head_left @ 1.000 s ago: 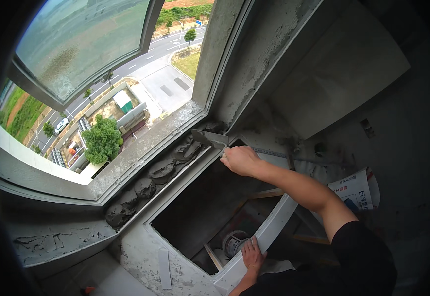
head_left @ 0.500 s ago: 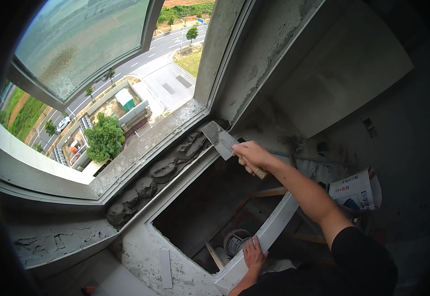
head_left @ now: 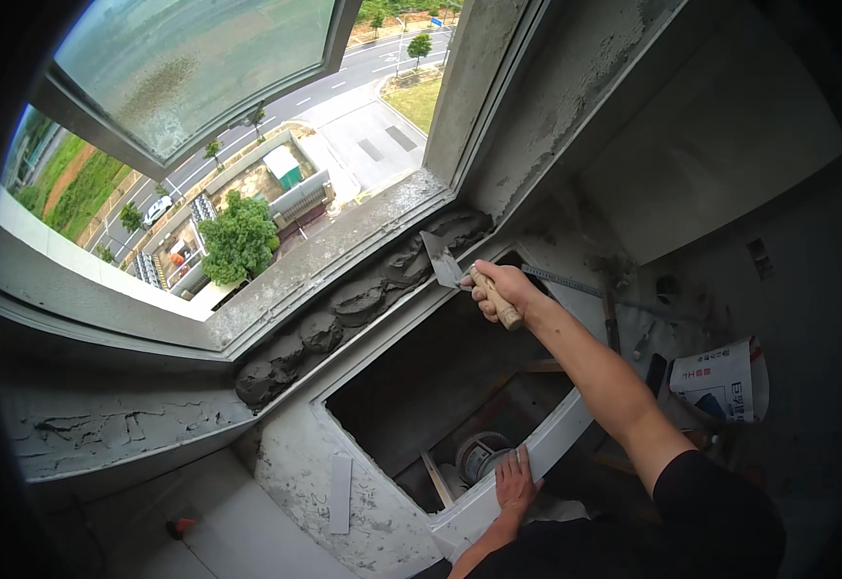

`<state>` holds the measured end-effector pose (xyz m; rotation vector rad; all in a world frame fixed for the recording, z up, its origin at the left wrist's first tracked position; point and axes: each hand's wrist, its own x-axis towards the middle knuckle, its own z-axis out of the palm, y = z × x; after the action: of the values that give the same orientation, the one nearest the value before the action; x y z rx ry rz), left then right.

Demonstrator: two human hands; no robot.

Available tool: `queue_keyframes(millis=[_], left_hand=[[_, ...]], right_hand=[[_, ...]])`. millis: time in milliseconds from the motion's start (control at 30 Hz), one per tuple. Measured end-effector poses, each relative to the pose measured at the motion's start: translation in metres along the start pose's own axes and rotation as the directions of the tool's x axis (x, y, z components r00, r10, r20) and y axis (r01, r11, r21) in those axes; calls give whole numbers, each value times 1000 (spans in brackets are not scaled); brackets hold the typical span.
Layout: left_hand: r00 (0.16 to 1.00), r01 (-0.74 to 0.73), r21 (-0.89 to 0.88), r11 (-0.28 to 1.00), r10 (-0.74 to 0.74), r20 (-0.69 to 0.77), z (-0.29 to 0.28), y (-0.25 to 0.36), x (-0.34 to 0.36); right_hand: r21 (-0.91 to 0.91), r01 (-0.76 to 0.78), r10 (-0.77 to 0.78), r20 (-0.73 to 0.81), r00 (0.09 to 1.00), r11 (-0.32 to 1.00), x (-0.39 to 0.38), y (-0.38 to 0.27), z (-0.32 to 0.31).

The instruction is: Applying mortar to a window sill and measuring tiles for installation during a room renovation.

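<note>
My right hand (head_left: pixel 500 294) grips the wooden handle of a trowel (head_left: pixel 440 261). Its flat metal blade, smeared with grey, touches or hovers just over the ledge's inner edge; I cannot tell which. Along the sill under the window runs a lumpy row of wet grey mortar (head_left: pixel 358 304), reaching up to the corner by the window frame. My left hand (head_left: pixel 515 480) rests with fingers stretched over the near rim of the pale countertop (head_left: pixel 483 497), beside the large rectangular cutout.
An open window sash (head_left: pixel 208 77) hangs outward, with a road far below. Through the cutout a round tub (head_left: pixel 482 455) and wooden strips show. A white printed bucket (head_left: pixel 725 381) stands at the right. A pale strip (head_left: pixel 341 492) lies on the counter.
The trowel has drawn back toward me and turned, its blade now steeper beside the mortar. More mortar shows in the corner. My view has shifted; my left hand stays on the rim.
</note>
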<state>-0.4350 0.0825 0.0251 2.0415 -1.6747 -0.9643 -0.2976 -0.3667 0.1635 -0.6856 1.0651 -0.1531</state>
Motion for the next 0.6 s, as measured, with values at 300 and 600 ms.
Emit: queue_keyframes(millis=[300, 600], left_hand=[[1000, 0, -16, 1000, 0, 5, -3, 2, 2], [1000, 21, -28, 999, -21, -1, -6, 1, -4]], right_hand=[[15, -62, 59, 124, 991, 998, -24, 64, 99], [-110, -98, 123, 259, 958, 989, -28, 97, 175]])
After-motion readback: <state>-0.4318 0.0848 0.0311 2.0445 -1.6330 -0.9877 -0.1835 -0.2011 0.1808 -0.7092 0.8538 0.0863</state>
